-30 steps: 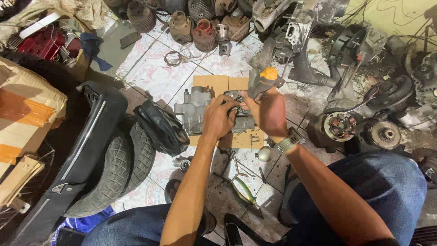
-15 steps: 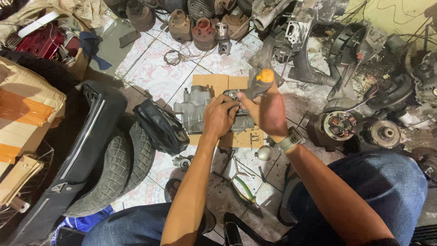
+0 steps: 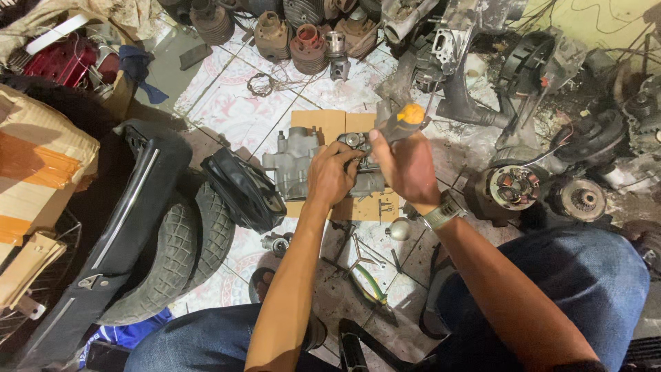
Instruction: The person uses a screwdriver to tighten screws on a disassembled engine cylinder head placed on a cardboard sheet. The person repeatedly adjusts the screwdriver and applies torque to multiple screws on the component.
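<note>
A grey metal engine block [image 3: 292, 164] lies on a piece of brown cardboard [image 3: 323, 124] on the tiled floor. My left hand [image 3: 332, 178] rests on the block's right half, fingers curled on a part of it. My right hand [image 3: 407, 165] grips a screwdriver with a grey and orange handle [image 3: 403, 118], its tip pointing down and left into the block beside my left fingers. A watch [image 3: 444, 212] sits on my right wrist.
A black tyre [image 3: 175, 255] and black seat [image 3: 110, 234] lie left, a black cover [image 3: 241, 189] beside the block. Pliers with green grips [image 3: 372, 289] and small tools lie near my knees. Cylinders [image 3: 306, 48] stand at the back; engine parts and a stator [image 3: 513, 187] crowd the right.
The screwdriver handle has tipped slightly to the right and my right hand shifted a little with it. My left hand stays on the block.
</note>
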